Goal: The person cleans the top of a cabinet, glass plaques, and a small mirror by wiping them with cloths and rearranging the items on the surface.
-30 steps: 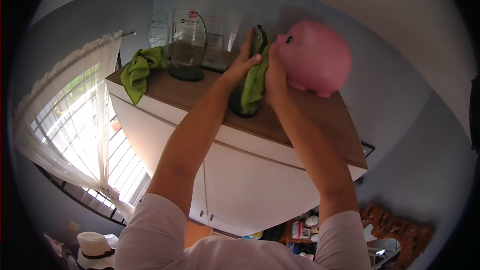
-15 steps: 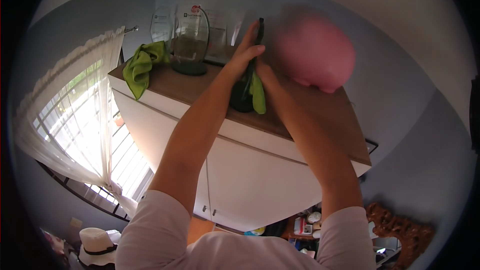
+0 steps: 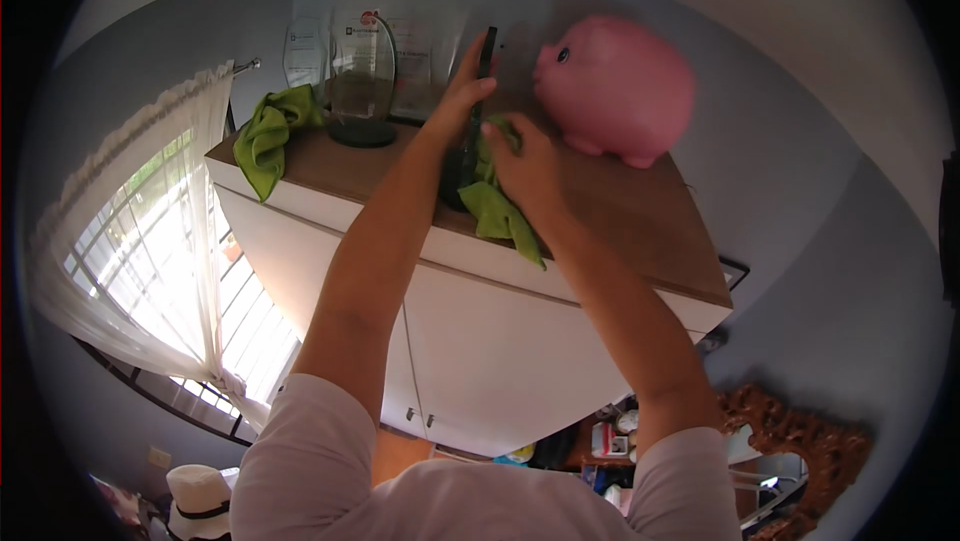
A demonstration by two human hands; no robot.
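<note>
A dark-edged glass plaque [image 3: 478, 91] stands edge-on to me near the front of the cabinet top. My left hand [image 3: 462, 96] grips its upper part from the left, thumb on the near edge. On the plaque's right side my right hand [image 3: 525, 161] is closed on a green cloth [image 3: 500, 216], which hangs over the cabinet's front edge. The plaque's dark base is partly hidden by the cloth and my left forearm. A pink piggy bank [image 3: 625, 91] stands just right of my right hand.
More clear plaques [image 3: 362, 81] stand at the back left of the brown cabinet top [image 3: 640, 231]. Another green cloth [image 3: 270, 136] drapes over its left front edge. A curtained window [image 3: 150, 231] is at the left, a white hat [image 3: 198, 501] below it.
My right hand has come lower and nearer to me with the cloth, which now hangs loose below it. The plaque has turned edge-on, with my left hand still around it.
</note>
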